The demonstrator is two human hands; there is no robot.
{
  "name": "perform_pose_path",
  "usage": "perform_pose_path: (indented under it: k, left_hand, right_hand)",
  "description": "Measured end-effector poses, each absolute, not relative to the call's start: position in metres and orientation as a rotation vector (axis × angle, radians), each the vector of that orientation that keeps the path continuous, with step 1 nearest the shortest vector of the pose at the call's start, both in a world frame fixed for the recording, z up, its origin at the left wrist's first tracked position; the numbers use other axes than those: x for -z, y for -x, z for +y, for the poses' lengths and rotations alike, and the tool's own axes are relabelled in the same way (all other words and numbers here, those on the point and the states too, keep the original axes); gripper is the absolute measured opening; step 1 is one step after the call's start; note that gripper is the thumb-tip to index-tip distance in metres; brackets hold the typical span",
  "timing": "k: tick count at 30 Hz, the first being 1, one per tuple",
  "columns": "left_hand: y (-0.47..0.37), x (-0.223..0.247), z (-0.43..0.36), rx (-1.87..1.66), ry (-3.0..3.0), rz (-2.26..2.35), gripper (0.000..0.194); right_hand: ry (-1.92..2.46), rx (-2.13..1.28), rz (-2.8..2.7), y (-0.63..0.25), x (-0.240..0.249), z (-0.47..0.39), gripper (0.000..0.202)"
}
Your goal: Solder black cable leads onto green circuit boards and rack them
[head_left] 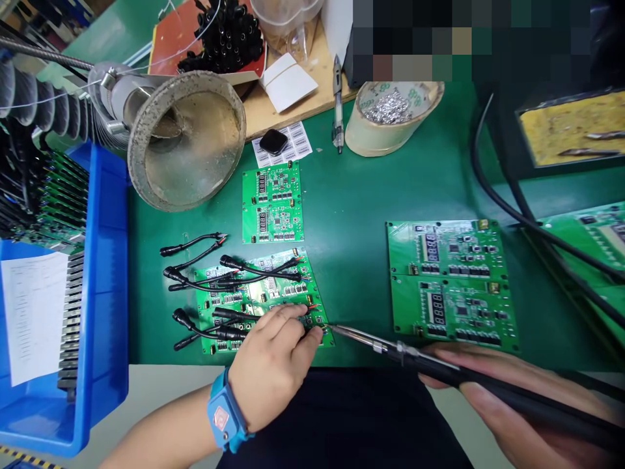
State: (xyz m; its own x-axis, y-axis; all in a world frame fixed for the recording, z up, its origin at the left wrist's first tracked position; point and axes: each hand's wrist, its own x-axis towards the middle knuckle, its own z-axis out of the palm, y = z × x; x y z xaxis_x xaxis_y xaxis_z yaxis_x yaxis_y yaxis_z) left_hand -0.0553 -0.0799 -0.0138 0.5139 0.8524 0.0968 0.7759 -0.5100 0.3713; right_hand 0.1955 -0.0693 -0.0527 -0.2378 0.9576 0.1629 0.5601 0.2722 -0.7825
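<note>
My left hand (276, 358), with a blue wrist strap (225, 413) on its wrist, is bent over a green circuit board panel (267, 286). Its fingers press a short black cable (237, 314) against the lower right part of the panel; a red wire end shows by the fingertips. In my right hand (508, 404) is a soldering iron (407, 355), held like a pen. The iron's tip points left and reaches the panel's right edge beside my left thumb; exact contact cannot be made out. Several more black cables (195, 244) lie across the panel's left side.
Another board panel (273, 202) lies behind, and one (452, 283) to the right. A fume extractor hood (188, 140) overhangs the left. A blue bin (105, 293) stands at far left. Behind are a pen (337, 104) and a round tub (378, 137); a black cord (508, 202) crosses the right.
</note>
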Motion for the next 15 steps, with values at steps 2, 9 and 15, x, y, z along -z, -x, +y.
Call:
perform_pose_path:
  k: [2,9,15]
  left_hand:
    - [0.055,0.014,-0.081,-0.381,-2.478,1.367,0.018]
    - [0.056,0.017,-0.082,-0.339,-2.504,1.369,0.017]
    - [0.056,0.022,-0.084,-0.367,-2.506,1.401,0.018]
  right_hand:
    - [1.231,-0.762,-1.959,-0.195,0.052,-0.068,0.016]
    - [1.209,-0.742,-1.981,-0.202,0.057,-0.07,0.015]
    - [1.158,-0.731,-2.031,-0.205,0.058,-0.072,0.019]
